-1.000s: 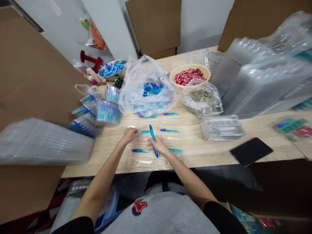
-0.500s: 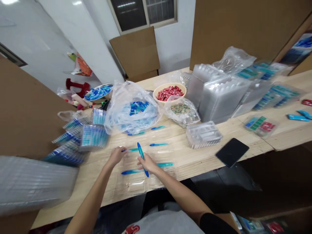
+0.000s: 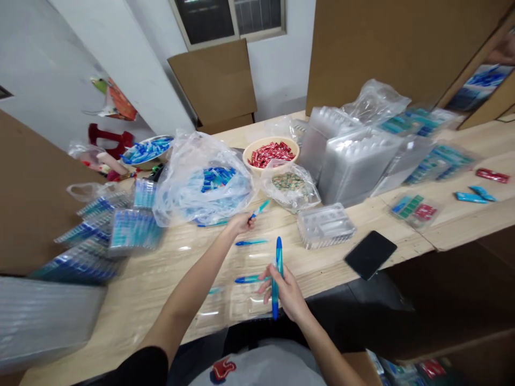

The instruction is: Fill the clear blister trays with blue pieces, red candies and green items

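Observation:
My right hand (image 3: 287, 289) holds a long pen-shaped stick (image 3: 276, 305), blue at both ends and teal in the middle, almost upright over the front of the table. Farther back, my left hand (image 3: 240, 223) is closed on the blue end of a smaller blue and teal stick (image 3: 262, 207). Clear plastic trays (image 3: 211, 311) lie flat beneath and around both hands. Similar sticks rest in them: one blue and teal stick (image 3: 251, 242) between my hands, another stick (image 3: 245, 279) beside my right fingers. What exactly the sticks are, I cannot make out.
Behind my left hand sit a plastic bag of blue pieces (image 3: 177, 187), a bowl of red packets (image 3: 246, 155) and a bag of small green pieces (image 3: 292, 182). Stacked clear trays (image 3: 354, 166) and a black tablet (image 3: 370, 254) are on the right; filled packs (image 3: 134, 230) are piled left.
My left hand has moved back and right, from one tray stick to another, and grips it. My right hand has shifted right, still holding the long stick, now more upright. The view has turned slightly.

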A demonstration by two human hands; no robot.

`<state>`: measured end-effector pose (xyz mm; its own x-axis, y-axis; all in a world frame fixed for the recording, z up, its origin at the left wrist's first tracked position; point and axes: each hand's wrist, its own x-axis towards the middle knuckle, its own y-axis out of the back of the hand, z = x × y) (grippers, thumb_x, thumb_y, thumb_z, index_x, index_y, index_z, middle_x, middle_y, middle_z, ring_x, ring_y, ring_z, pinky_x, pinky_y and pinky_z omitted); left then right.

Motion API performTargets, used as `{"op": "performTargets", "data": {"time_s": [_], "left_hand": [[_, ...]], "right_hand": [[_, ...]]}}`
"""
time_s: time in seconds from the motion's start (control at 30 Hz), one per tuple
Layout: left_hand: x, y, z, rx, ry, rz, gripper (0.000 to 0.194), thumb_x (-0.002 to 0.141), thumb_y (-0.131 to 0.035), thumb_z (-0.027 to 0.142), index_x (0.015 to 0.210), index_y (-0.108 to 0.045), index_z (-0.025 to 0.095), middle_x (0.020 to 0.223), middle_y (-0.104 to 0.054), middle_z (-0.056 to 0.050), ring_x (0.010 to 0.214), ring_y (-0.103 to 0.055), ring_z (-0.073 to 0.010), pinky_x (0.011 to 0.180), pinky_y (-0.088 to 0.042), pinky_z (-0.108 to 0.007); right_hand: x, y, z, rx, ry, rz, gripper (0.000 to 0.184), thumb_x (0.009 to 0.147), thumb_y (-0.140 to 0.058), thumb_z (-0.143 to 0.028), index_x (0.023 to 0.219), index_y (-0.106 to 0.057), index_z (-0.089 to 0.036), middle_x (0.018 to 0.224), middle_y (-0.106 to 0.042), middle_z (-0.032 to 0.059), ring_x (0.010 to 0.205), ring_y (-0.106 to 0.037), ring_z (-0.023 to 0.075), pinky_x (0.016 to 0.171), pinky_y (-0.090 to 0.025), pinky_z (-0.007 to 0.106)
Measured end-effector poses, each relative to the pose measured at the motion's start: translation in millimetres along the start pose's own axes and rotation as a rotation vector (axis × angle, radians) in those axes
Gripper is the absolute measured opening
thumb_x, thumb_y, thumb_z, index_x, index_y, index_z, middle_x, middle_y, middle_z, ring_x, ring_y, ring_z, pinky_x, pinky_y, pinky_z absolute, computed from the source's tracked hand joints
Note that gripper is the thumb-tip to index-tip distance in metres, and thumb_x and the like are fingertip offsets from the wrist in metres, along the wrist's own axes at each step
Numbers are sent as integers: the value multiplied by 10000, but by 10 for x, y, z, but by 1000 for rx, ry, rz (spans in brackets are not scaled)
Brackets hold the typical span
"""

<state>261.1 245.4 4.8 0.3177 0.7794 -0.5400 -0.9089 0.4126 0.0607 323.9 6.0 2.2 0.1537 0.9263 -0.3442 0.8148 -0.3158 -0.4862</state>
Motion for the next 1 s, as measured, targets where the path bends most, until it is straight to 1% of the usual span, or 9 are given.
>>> {"op": "performTargets", "data": {"time_s": [0.13,0.27,0.4,0.47,0.53,0.63,0.77,0.87,1.0], "left_hand": [[427,-416,243,-169,-19,36,308,931,-556,349,1150,-565,133,1081,-606,-76,889,-617,-161,752,-555,-334],[425,-551,494,-236,-48,-5,193,928,-555,253,1068,-583,123,941,-618,-50,755,-600,-118,686,-533,-273],[-119,-469,474,-220,-118,-107,84,863,-587,120,944,-605,131,806,-626,-33,630,-579,-89,617,-478,-221],[-535,-379,350,-157,-149,-232,106,845,-631,216,896,-633,124,849,-658,-65,692,-619,-132,629,-486,-248],[-945,-286,192,28,-197,-511,226,812,-668,355,848,-657,132,840,-674,-72,762,-637,-170,678,-499,-272],[-1411,-154,5,167,-243,-646,290,734,-725,416,757,-653,136,634,-608,-10,574,-571,-136,574,-458,-254],[-1736,66,-40,113,-399,-358,295,764,-672,443,733,-626,153,613,-567,25,582,-528,-109,585,-433,-233],[-1852,219,-40,37,-541,-93,321,771,-639,466,733,-617,148,631,-582,16,609,-548,-111,653,-462,-250],[-1863,260,-107,33,-573,-55,317,759,-632,459,731,-623,143,634,-597,2,612,-560,-117,651,-473,-257]], "right_hand": [[-189,155,36,49,-26,79,524,659,-675,-708,817,-545,-226,840,-608,52,545,-581,144,393,-450,260],[-236,203,69,93,-14,82,525,661,-692,-690,838,-567,-212,788,-601,36,501,-533,122,371,-362,226],[-195,233,-29,93,74,83,530,691,-714,-631,937,-611,-173,757,-600,20,519,-503,98,420,-331,213],[-145,231,-90,85,105,83,541,688,-741,-592,1002,-629,-166,796,-618,28,584,-516,103,486,-367,222],[-86,196,-146,47,115,26,508,686,-759,-563,984,-651,-166,832,-635,38,635,-524,109,544,-389,230],[-30,81,-248,-68,109,-138,418,715,-744,-541,889,-669,-168,818,-651,39,649,-537,115,596,-407,245],[-83,-94,-438,-180,97,-292,393,759,-697,-543,865,-665,-166,685,-641,15,532,-509,98,537,-387,244],[-166,-210,-557,-157,99,-283,350,762,-707,-498,889,-667,-175,666,-630,-3,481,-470,74,455,-327,214],[-194,-365,-585,-85,156,-227,375,742,-730,-443,1027,-656,-212,781,-651,1,519,-511,78,427,-336,200]]}}
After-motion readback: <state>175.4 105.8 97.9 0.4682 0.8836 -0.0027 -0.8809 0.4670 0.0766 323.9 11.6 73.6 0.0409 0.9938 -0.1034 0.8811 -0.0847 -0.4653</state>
